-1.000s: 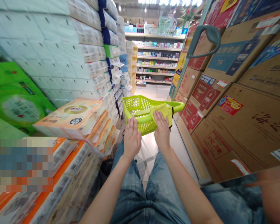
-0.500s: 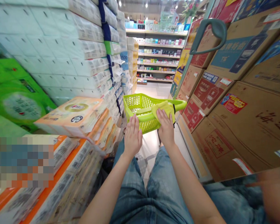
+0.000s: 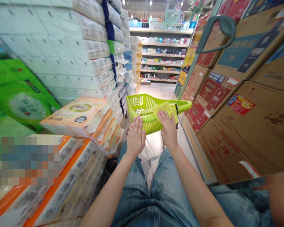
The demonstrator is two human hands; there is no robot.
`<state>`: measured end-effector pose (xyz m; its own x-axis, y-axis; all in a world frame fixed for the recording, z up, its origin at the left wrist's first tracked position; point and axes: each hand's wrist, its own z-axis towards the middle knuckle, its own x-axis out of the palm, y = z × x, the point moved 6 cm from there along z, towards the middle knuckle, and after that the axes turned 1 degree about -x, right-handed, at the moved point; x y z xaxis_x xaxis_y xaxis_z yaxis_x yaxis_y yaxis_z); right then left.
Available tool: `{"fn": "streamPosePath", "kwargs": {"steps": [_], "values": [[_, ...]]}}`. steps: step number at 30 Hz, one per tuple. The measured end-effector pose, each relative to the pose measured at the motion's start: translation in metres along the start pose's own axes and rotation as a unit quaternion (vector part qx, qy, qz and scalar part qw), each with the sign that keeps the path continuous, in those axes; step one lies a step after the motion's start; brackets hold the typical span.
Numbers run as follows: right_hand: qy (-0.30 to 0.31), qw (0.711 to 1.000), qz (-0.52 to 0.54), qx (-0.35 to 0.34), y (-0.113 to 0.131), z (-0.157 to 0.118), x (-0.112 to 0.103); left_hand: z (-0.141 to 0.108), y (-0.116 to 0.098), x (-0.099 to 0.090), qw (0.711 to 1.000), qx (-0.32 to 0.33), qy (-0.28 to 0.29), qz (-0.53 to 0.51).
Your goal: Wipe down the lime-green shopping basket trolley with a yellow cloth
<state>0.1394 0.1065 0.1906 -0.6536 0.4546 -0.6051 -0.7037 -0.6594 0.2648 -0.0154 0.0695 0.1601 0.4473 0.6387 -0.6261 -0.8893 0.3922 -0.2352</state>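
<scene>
Left hand [image 3: 135, 137], fingers together and flat, against lime-green plastic mesh basket [image 3: 138, 105] at 12 o'clock; right hand [image 3: 168, 130], fingers slightly apart, unclamped on soft yellow cloth [image 3: 165, 109] over basket rim.

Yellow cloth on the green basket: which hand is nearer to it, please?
Right. The right hand rests on the yellow cloth, at the rim of the lime-green basket; the left hand is to the cloth's left, not touching it.

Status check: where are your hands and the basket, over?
Left hand open, at near rim of lime-green plastic mesh basket. Right hand flat on yellow cloth. Wrapped tissue packs close left, brown cardboard cartons right.
</scene>
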Motion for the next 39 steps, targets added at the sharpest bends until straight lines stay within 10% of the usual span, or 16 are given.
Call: {"fn": "streamPosePath", "kwargs": {"steps": [5,11,19,26,34,39], "values": [[-0.02,0.997,-0.009,0.074,0.003,0.003,0.002,0.0,-0.001,0.001,1.0,-0.007,-0.009,-0.001],[0.052,0.998,0.023,-0.03,0.062,-0.003,0.028,0.0,0.002,0.0,1.0,-0.008,0.005,0.005],[-0.026,0.999,-0.024,0.028,-0.004,-0.005,0.0,0.0,-0.001,-0.001,1.0,-0.001,0.003,-0.007],[0.026,0.999,0.022,-0.029,0.057,-0.007,0.032,0.0,0.0,0.001,1.0,-0.008,0.001,-0.017],[-0.052,0.997,0.005,0.05,-0.015,-0.004,-0.007,0.0,-0.001,0.001,0.999,-0.014,0.004,-0.042],[0.005,0.999,0.032,0.021,0.043,-0.003,0.019,-0.001,0.0,0.002,0.999,-0.027,0.003,-0.042]]}}
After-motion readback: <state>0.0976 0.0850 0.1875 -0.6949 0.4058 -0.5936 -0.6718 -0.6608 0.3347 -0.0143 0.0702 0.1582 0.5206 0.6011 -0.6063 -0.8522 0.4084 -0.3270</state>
